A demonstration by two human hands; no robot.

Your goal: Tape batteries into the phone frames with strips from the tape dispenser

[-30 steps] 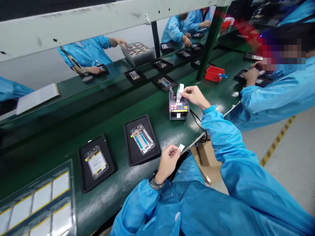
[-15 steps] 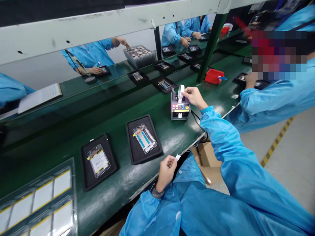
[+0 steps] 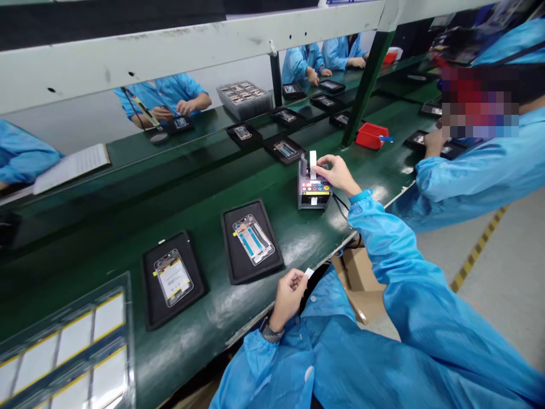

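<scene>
My left hand (image 3: 289, 298) is closed at the table's front edge, pinching a small white piece of tape (image 3: 309, 273) between thumb and fingers. Further forward, my right hand (image 3: 337, 172) has its thumb and fingers closed on a roll of white tape (image 3: 313, 161). That roll sits at the top of a grey tape dispenser (image 3: 315, 187) with coloured buttons. A short white tab of tape (image 3: 314, 201) sticks out of the dispenser's front slot. Left of it, a phone frame (image 3: 254, 241) lies in a black tray. Another phone frame (image 3: 174, 278), with a white battery in it, lies in a second tray.
A clear plastic tray (image 3: 129, 318) of white batteries stands at the lower left. A red bin (image 3: 371, 136) is beside a green post (image 3: 368, 85). Co-workers in blue sit across the line and at my right. A cardboard box (image 3: 361, 272) is below the table edge.
The tape roll has turned edge-on and dropped slightly into the dispenser, with my right hand still on it. My left hand stays put. Across the line, a co-worker's hand has left the stacked trays.
</scene>
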